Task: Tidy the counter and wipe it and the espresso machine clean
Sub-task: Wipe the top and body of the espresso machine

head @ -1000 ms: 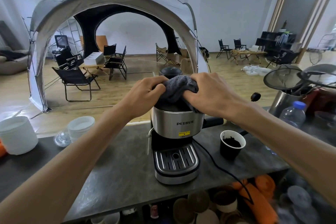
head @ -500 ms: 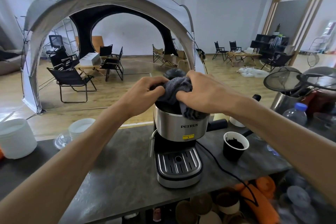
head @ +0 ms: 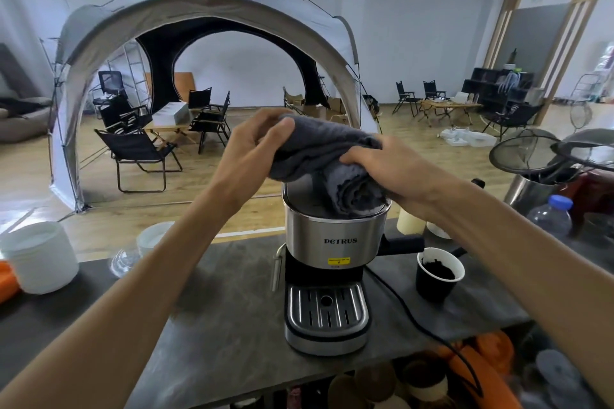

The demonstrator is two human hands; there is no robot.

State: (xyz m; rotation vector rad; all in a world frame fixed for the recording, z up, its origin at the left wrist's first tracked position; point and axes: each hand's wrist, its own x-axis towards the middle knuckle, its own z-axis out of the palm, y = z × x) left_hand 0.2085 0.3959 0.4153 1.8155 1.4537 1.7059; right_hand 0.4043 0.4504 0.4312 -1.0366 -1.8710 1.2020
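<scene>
A steel and black espresso machine [head: 334,239] stands in the middle of the dark grey counter [head: 219,319]. A grey cloth [head: 327,156] is bunched over its top. My left hand [head: 255,149] grips the cloth's raised left end above the machine. My right hand [head: 382,166] holds the rolled right end, which rests on the machine's top rim. A black paper cup [head: 438,274] with coffee grounds in it sits on the counter to the machine's right, beside the black power cord [head: 398,302].
Two white tubs [head: 40,256] [head: 153,236] and a clear glass lid stand at the counter's left. At the right are a water bottle [head: 551,219], a steel pot with mesh strainers [head: 528,156] and a pale cup. Cups and orange items fill the shelf below.
My left hand has lifted its end of the cloth up off the machine's top, and the cloth has spread out between both hands. The view has moved closer.
</scene>
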